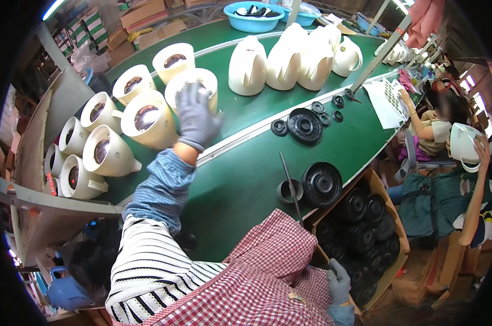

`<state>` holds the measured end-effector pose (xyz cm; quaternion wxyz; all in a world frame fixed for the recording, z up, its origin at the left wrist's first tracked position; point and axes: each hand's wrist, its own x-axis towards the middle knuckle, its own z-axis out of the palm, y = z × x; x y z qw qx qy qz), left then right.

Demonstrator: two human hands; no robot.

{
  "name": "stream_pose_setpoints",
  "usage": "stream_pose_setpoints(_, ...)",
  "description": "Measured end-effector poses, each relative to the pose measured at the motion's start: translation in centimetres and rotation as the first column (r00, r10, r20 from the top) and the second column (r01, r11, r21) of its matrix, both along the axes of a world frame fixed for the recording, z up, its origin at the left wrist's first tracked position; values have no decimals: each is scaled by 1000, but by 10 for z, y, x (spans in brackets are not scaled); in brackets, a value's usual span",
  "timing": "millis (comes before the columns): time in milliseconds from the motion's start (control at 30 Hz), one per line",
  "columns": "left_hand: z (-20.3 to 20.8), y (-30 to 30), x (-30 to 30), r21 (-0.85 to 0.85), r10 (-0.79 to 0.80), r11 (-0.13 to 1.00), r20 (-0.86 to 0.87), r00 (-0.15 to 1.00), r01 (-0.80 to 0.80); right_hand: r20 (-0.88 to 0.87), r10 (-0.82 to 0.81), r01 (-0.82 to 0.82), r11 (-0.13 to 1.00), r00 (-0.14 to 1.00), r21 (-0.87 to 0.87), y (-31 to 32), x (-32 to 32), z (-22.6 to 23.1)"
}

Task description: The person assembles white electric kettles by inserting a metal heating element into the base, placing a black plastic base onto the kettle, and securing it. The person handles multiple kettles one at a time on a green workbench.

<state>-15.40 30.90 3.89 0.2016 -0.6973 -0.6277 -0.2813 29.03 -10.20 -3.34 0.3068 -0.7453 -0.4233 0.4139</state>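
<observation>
My left hand [198, 117], in a grey glove, reaches across the green table with fingers stretched over the rim of a white jug body [207, 79]. It touches or hovers just over the jug; which one I cannot tell. Several more white jug bodies [148, 122] lie around it, their round ends showing shiny reflective insides. My right hand [339, 282], also gloved, hangs low beside a cardboard box [396, 239] of black round bases [360, 236]. Its fingers are loosely apart, and nothing shows in them.
White jug shells [247, 65] stand upright across the metal rail. Black discs [304, 126] and rings, a large black base [322, 185], a short dark cylinder [289, 191] and a thin rod [288, 174] lie nearer. Blue basins [254, 23] stand behind. Co-workers sit right, one holding a white jug [463, 144].
</observation>
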Motion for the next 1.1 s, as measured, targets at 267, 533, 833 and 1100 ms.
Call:
stream_pose_setpoints(267,-10,-5,-58,-147,-58,988,-122,991,39,214,329,-388,843,920,373,59,-37,40)
stream_pose_setpoints(533,92,-209,18,-205,-807,543,143,574,814,-321,464,-295,840,826,456,114,-112,138)
stream_pose_setpoints(833,29,-279,40,50,-621,392,751,225,918,-570,204,-105,974,796,202,71,-89,140)
stream_pose_setpoints(1100,-64,-296,78,483,639,-69,693,-333,873,-594,356,-204,929,722,308,78,-86,209)
